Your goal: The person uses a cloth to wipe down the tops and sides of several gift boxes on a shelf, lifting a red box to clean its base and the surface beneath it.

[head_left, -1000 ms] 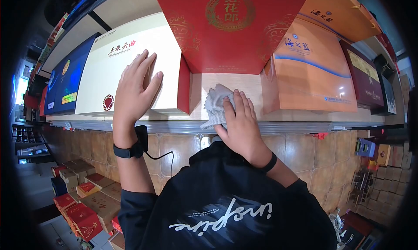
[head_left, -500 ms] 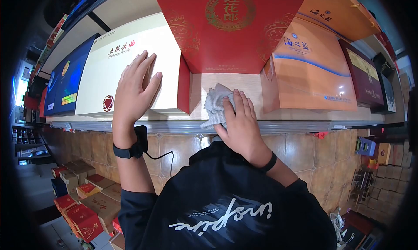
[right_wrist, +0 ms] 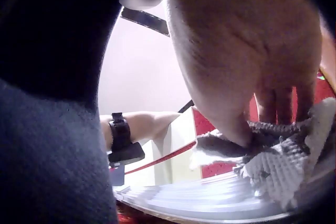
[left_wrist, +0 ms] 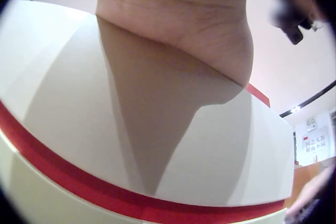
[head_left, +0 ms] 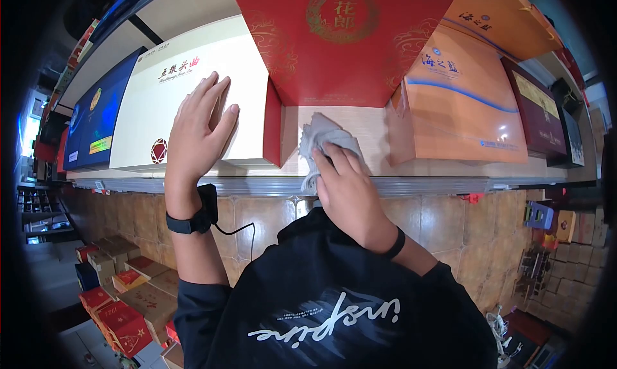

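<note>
Leftmost, a blue box [head_left: 96, 122] stands beside the white box [head_left: 146, 105], to the left of the left hand's fingers. On this white box rests the left hand [head_left: 198, 141], its fingers straight and a little apart, the thumb standing away from them. Beyond the right hand's fingertips is a big red box [head_left: 344, 64], with gold characters on it. The grey cloth [head_left: 321, 132] is under and in front of these fingers, on the shelf [head_left: 378, 138]; the right hand [head_left: 353, 205] grips it, fingers bent into the folds and thumb against the fabric. To the right of these fingers, well apart, stands an orange box [head_left: 463, 122].
</note>
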Action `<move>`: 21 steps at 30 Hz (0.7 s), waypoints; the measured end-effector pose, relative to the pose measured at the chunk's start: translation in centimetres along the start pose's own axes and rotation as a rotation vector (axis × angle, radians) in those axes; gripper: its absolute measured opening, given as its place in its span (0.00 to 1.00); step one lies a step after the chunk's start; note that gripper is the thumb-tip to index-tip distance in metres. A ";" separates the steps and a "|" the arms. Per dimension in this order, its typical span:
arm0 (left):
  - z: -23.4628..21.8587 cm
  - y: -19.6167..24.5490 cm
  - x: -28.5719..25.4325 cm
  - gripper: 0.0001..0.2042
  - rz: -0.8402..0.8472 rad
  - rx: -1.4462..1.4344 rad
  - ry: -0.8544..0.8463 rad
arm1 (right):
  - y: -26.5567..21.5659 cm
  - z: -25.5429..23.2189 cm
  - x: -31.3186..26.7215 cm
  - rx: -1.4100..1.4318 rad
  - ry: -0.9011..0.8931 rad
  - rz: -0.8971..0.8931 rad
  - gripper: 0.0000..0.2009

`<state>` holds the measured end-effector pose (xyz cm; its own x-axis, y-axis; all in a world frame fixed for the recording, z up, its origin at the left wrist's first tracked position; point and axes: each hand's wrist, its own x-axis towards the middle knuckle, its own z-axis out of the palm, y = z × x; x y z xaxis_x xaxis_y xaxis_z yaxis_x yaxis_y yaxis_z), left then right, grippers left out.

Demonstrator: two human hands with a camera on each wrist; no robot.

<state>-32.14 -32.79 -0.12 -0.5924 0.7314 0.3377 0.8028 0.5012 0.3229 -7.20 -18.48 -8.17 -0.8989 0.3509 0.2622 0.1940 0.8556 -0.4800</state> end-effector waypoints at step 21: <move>-0.1 -0.2 0.1 0.24 -0.013 -0.034 0.004 | 0.9 3.1 5.8 -0.015 -0.102 0.024 0.35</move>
<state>-32.37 -32.92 -0.09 -0.6028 0.7231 0.3373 0.7927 0.4945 0.3566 -13.50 -16.82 -9.71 -0.9290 0.3317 0.1643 0.2212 0.8533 -0.4721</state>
